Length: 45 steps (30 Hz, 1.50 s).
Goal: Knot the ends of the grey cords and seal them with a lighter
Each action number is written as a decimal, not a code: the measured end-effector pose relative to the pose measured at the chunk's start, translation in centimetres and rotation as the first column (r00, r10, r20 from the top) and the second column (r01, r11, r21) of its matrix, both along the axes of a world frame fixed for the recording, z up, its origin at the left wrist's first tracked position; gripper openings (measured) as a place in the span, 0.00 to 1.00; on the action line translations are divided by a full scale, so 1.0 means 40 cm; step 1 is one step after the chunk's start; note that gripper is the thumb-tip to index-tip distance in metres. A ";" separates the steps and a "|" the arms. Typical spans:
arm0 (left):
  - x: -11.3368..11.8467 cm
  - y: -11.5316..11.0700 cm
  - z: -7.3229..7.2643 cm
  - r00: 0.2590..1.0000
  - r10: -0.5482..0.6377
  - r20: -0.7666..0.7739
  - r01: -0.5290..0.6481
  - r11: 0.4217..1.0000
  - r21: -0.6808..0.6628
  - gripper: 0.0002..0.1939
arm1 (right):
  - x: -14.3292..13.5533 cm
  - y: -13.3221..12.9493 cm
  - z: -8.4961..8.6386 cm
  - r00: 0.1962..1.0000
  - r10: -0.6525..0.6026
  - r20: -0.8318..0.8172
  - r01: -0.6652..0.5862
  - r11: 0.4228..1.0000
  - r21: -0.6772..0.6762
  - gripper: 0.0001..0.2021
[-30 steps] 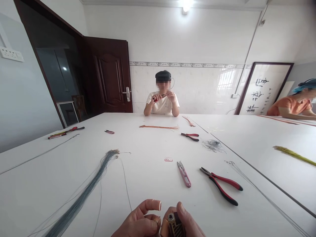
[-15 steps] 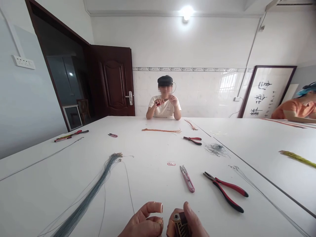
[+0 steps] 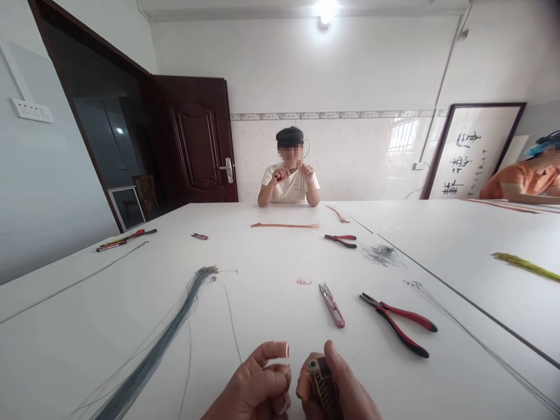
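At the bottom of the head view, my left hand (image 3: 258, 382) is closed in a pinch, index finger raised above the thumb. A thin grey cord (image 3: 233, 326) runs from the bundle down to this hand; the pinched end is mostly hidden by the fingers. Close beside it, my right hand (image 3: 347, 388) is wrapped round a dark patterned lighter (image 3: 322, 385), its round metal nozzle uppermost and the thumb along its side. I see no flame. Left of my hands lies a bundle of grey-blue cords (image 3: 168, 335), knotted at the far end.
Pink thread snips (image 3: 332, 306) and red-black pliers (image 3: 398, 324) lie ahead to the right. Beyond are a small pink piece (image 3: 304, 282), smaller pliers (image 3: 341, 240), a grey thread tangle (image 3: 380, 254) and orange cords (image 3: 284, 225). A co-worker (image 3: 291, 181) sits opposite, another (image 3: 529, 175) far right.
The view has tilted down slightly, so the table things sit a little higher. My hands keep nearly the same grip, with the left thumb and finger slightly shifted.
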State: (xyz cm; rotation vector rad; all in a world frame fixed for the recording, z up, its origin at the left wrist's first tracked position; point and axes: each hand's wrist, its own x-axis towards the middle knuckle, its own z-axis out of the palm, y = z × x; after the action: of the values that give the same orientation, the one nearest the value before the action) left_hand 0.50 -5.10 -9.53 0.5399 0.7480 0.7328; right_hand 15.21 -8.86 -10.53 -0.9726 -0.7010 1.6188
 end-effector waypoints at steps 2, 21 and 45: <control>0.002 -0.007 0.018 1.000 0.003 -0.022 -0.003 1.000 -0.006 0.21 | 0.004 -0.004 0.018 0.998 0.063 0.019 -0.063 0.998 -0.015 0.32; 0.009 -0.016 0.048 0.991 0.014 -0.135 0.006 0.990 0.144 0.16 | 0.019 -0.004 0.006 0.989 0.107 0.101 -0.116 0.989 0.090 0.32; 0.014 -0.021 0.157 0.966 0.187 -0.180 -0.115 0.931 0.348 0.17 | 0.018 -0.011 0.018 0.978 0.116 0.173 -0.130 0.989 0.071 0.30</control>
State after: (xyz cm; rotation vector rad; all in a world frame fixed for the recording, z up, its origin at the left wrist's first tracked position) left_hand 1.05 -5.94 -3.26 0.8870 0.8749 0.9666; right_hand 15.94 -9.29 -9.80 -1.0312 -0.9524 1.6136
